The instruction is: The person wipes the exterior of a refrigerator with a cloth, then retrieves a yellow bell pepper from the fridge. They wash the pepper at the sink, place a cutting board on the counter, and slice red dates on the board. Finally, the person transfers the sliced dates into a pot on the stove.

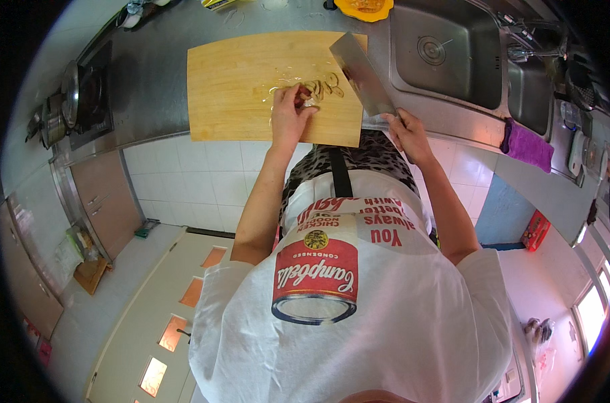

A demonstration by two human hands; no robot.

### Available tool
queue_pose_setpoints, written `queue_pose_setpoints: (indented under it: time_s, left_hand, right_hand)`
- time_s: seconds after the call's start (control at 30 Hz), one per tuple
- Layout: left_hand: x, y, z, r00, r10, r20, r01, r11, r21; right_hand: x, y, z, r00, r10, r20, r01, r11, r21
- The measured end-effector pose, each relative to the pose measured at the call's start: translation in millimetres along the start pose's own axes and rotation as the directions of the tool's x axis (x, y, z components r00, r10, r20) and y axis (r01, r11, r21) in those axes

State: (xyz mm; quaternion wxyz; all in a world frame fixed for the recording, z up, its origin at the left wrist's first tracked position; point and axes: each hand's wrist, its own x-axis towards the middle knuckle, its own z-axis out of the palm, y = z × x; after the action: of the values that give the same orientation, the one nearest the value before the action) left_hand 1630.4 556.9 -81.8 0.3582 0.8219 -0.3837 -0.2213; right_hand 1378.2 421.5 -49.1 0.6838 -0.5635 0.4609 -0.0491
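Observation:
A wooden cutting board [234, 90] lies on the steel counter in front of me. On it my left hand [290, 113] curls its fingers and thumb around a dark red piece of food [302, 95], too small to name surely. Just right of those fingertips lie several pale thin slices [327, 86], with wet bits scattered around. My right hand [408, 132] grips a cleaver [365, 78] by its handle. The broad blade is held aslant across the board's right end, apart from the slices.
A double steel sink [446, 50] adjoins the board's right side, and a purple cloth [526, 146] hangs over the counter edge. Behind the board is a yellow dish [365, 7]. At the far left stand a cooktop [96, 95] and a lidded pot [58, 113].

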Motion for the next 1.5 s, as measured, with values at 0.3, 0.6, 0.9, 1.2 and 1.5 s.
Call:
queue_pose_setpoints:
  time_s: [0.3, 0.6, 0.9, 1.2, 1.5]
  left_hand:
    - [8, 8, 12, 0.991, 0.109, -0.083, -0.101, 0.99, 0.096]
    - [6, 3, 54, 0.941, 0.199, -0.272, -0.206, 0.979, 0.004]
    - [8, 6, 51, 0.905, 0.136, -0.404, -0.171, 0.984, -0.054]
    - [10, 23, 61, 0.949, 0.039, -0.313, -0.119, 0.963, -0.242]
    - [14, 38, 52, 0.956, -0.006, -0.292, -0.1, 0.932, -0.347]
  right_hand:
    - [9, 11, 27, 0.996, 0.033, 0.086, -0.039, 0.997, 0.07]
    - [21, 35, 55, 0.992, 0.037, 0.117, -0.058, 0.982, 0.18]
    - [30, 36, 81, 0.988, 0.018, 0.15, -0.045, 0.983, 0.179]
    - [31, 27, 91, 0.971, 0.032, 0.236, -0.095, 0.961, 0.26]
    - [32, 22, 97, 0.949, 0.107, 0.298, -0.207, 0.922, 0.328]
